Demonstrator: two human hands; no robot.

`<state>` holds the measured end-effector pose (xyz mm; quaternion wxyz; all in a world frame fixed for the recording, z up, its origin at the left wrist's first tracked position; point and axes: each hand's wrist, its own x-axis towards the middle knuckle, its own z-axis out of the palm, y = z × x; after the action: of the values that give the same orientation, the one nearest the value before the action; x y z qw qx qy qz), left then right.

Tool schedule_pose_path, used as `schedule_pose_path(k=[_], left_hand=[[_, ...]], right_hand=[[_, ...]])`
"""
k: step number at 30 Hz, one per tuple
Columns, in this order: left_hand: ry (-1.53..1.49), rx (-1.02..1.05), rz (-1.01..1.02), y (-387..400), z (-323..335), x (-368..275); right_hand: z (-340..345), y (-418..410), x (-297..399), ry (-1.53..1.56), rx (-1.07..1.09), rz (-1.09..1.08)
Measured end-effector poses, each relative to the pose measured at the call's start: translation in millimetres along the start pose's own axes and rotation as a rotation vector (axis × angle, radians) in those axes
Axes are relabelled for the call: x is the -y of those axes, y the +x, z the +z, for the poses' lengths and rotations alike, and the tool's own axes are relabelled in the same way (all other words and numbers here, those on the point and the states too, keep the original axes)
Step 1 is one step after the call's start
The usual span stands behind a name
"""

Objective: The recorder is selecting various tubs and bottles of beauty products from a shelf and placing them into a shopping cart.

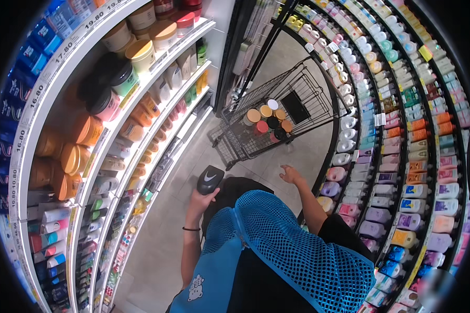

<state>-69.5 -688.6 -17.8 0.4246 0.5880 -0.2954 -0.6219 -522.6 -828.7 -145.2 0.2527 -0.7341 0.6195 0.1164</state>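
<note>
My left hand [200, 200] grips a black handheld barcode scanner [210, 180], held upright at the lower middle of the view. My right hand [290, 174] is stretched forward over the floor, with its fingers apart and nothing in them. Beyond both hands stands a black wire shopping cart [235, 135]. In it are several lidded jars with yellow, red, black and white lids, among them a red-lidded jar [261, 127] and a white-lidded one [272, 104].
A lit white shelf unit [139, 80] with jars, tubes and price strips curves along the left. Black shelves [333, 156] packed with bottles line the right. Grey tiled floor [156, 250] runs between them, and a black metal rack [235, 58] stands beyond the white unit.
</note>
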Motion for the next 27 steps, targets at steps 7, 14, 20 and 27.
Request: schedule_pose_path(k=[7, 14, 20, 27], left_hand=[[-0.028, -0.045, 0.101, 14.6, 14.6, 9.7], [0.032, -0.129, -0.001, 30.5, 29.6, 3.3], [0.104, -0.245, -0.064, 56.4, 82.1, -18.9], [0.030, -0.376, -0.187, 87.9, 179.2, -35.9]], right_hand=[[12.6, 5.9, 4.9, 0.176, 0.268, -0.088], [-42.4, 45.2, 23.3, 0.462, 0.294, -0.208], [-76.3, 112.6, 6.4, 0.685, 0.283, -0.316], [-99.4, 205.4, -26.0, 0.430, 0.247, -0.308]])
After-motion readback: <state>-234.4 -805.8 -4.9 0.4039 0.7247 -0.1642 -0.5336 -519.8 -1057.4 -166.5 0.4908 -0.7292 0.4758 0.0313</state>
